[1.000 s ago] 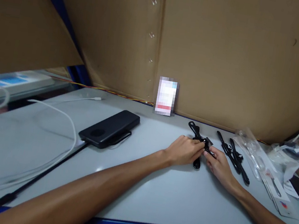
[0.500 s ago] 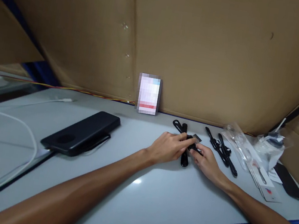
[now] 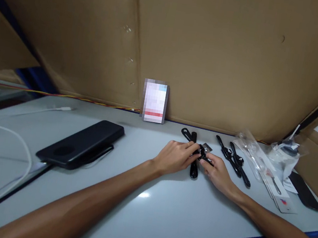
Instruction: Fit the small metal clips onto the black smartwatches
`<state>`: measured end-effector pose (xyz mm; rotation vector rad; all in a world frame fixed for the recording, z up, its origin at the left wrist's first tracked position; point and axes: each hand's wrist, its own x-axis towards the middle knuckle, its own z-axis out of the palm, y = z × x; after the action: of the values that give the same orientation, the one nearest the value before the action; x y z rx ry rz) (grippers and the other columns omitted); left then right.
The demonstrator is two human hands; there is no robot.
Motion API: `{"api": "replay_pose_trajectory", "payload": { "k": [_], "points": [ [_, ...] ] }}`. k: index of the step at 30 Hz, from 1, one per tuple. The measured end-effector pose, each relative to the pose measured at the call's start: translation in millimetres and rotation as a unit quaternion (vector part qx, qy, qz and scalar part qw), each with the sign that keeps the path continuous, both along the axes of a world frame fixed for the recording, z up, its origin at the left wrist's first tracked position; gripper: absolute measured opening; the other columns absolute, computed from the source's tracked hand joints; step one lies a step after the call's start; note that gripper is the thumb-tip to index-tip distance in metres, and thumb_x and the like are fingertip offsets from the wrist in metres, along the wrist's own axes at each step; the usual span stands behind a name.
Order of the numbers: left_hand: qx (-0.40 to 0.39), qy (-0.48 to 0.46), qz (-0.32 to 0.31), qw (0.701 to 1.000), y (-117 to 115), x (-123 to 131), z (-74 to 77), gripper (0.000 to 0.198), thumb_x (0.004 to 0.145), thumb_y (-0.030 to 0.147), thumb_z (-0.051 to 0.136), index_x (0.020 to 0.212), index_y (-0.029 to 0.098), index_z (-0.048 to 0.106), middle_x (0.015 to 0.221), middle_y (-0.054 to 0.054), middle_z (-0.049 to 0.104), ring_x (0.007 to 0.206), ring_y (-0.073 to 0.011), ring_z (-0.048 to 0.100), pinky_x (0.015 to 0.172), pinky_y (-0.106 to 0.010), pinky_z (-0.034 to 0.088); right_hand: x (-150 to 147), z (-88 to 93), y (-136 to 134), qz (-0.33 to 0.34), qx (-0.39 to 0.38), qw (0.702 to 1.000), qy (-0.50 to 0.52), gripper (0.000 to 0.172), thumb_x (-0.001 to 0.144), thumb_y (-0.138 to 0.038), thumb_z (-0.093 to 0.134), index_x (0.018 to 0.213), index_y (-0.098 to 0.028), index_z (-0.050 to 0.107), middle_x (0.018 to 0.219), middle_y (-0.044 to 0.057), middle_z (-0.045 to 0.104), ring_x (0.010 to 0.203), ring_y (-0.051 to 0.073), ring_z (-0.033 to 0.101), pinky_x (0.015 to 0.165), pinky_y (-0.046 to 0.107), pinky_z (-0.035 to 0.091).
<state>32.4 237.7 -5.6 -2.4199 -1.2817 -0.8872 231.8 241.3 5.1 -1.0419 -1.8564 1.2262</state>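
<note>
Both hands work at a black spokeshave (image 3: 186, 133) slanting across the white table. My left hand (image 3: 175, 155) is closed around its middle, with thumb and fingers pinched near the centre hardware. On its other handle, my right hand (image 3: 216, 173) is closed with the fingertips gripping. A small grey metal blade (image 3: 207, 147) sticks out behind the fingers; whether it is fixed to the tool I cannot tell. Beneath lies a second black spokeshave (image 3: 194, 170), crossing the held one, its middle hidden by my left hand. Two more spokeshaves (image 3: 228, 154) (image 3: 240, 163) lie side by side to the right.
Clear plastic packaging with cards (image 3: 263, 172), a white bagged item (image 3: 284, 155) and a dark flat object (image 3: 306, 191) lie at the right. A phone-like screen (image 3: 155, 101) leans on the cardboard wall (image 3: 217, 56). A black power bank (image 3: 82, 143) and white cable (image 3: 27, 142) occupy the left.
My left fingers have drawn back from the blade and curled in around the middle of the spokeshave. The right hand keeps its grip. The whole view has shifted slightly.
</note>
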Motion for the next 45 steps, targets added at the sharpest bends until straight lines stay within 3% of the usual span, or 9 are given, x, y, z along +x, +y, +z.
{"api": "replay_pose_trajectory", "payload": {
  "k": [5,10,14,23,31,34,37,42,45],
  "points": [
    [-0.001,0.013,-0.037,0.999,0.1,-1.5,0.6,0.036,0.106,0.032,0.038,0.089,0.017,0.065,0.076,-0.004,0.072,0.061,-0.0145,0.065,0.052,-0.026,0.040,0.7,-0.9,0.3,-0.004,-0.003,1.000,-0.003,0.024,0.085,-0.042,0.060,0.078,-0.021,0.051,0.060,-0.006,0.042,0.054,0.012,0.038,0.051,0.026,0.030],
    [0.016,0.015,-0.077,0.997,-0.1,-2.9,-1.4,0.033,0.104,0.027,0.038,0.112,0.019,0.069,0.085,-0.006,0.075,0.066,-0.0148,0.068,0.054,-0.027,0.045,0.1,-0.2,0.9,-0.007,-0.007,1.000,0.003,0.026,0.084,-0.043,0.061,0.076,-0.022,0.049,0.059,-0.006,0.042,0.054,0.012,0.039,0.050,0.026,0.029],
    [0.029,0.008,-0.049,0.998,1.5,-2.6,-4.4,0.034,0.103,0.023,0.039,0.122,0.021,0.067,0.082,-0.004,0.076,0.065,-0.0151,0.069,0.053,-0.027,0.045,-0.2,-0.7,1.0,-0.005,-0.012,1.000,0.000,0.025,0.084,-0.043,0.061,0.077,-0.022,0.050,0.058,-0.006,0.041,0.052,0.012,0.038,0.049,0.026,0.028],
    [0.018,0.000,-0.003,1.000,-0.4,0.0,0.2,0.032,0.105,0.041,0.043,0.105,0.019,0.066,0.075,-0.004,0.075,0.058,-0.0155,0.065,0.051,-0.028,0.037,0.2,0.0,-0.1,-0.001,-0.001,1.000,0.003,0.025,0.085,-0.042,0.061,0.075,-0.022,0.049,0.061,-0.005,0.042,0.055,0.013,0.039,0.052,0.026,0.030],
    [-0.039,-0.005,0.012,0.999,-3.1,2.0,4.6,0.031,0.104,0.032,0.038,0.084,0.020,0.059,0.066,-0.002,0.068,0.055,-0.0156,0.060,0.050,-0.028,0.031,0.4,1.1,-2.2,-0.005,0.072,0.996,-0.055,0.023,0.087,-0.039,0.057,0.074,-0.021,0.050,0.063,-0.003,0.045,0.065,0.016,0.042,0.058,0.027,0.031],
    [-0.039,-0.027,0.018,0.999,-4.4,3.4,5.1,0.024,0.102,0.032,0.040,0.102,0.019,0.060,0.077,-0.002,0.071,0.060,-0.0162,0.063,0.051,-0.028,0.036,0.4,0.4,-1.5,0.001,0.074,0.996,-0.055,0.024,0.087,-0.040,0.057,0.074,-0.021,0.050,0.064,-0.002,0.046,0.066,0.016,0.043,0.059,0.027,0.032],
    [-0.018,0.003,-0.012,1.000,-5.2,3.0,4.4,0.029,0.100,0.022,0.037,0.120,0.020,0.057,0.095,-0.005,0.073,0.066,-0.0160,0.066,0.052,-0.028,0.039,0.5,-0.4,-0.8,0.006,0.070,0.996,-0.056,0.024,0.088,-0.040,0.057,0.076,-0.020,0.052,0.064,-0.002,0.047,0.066,0.016,0.043,0.059,0.027,0.032],
    [-0.020,0.031,-0.048,0.998,-5.4,2.4,2.7,0.026,0.099,0.017,0.036,0.102,0.020,0.061,0.091,-0.004,0.072,0.071,-0.0156,0.067,0.054,-0.028,0.041,0.5,-2.3,1.5,0.004,0.036,0.999,-0.034,0.022,0.086,-0.041,0.058,0.081,-0.019,0.056,0.064,-0.003,0.046,0.060,0.014,0.041,0.055,0.027,0.031],
    [-0.031,0.013,-0.033,0.999,-5.0,3.7,2.8,0.021,0.101,0.024,0.040,0.110,0.020,0.058,0.101,-0.004,0.074,0.080,-0.0170,0.070,0.056,-0.027,0.042,0.1,-2.4,2.6,0.005,0.008,1.000,-0.004,0.023,0.085,-0.042,0.060,0.081,-0.020,0.054,0.063,-0.005,0.044,0.057,0.013,0.040,0.053,0.027,0.030]
  ]
}}
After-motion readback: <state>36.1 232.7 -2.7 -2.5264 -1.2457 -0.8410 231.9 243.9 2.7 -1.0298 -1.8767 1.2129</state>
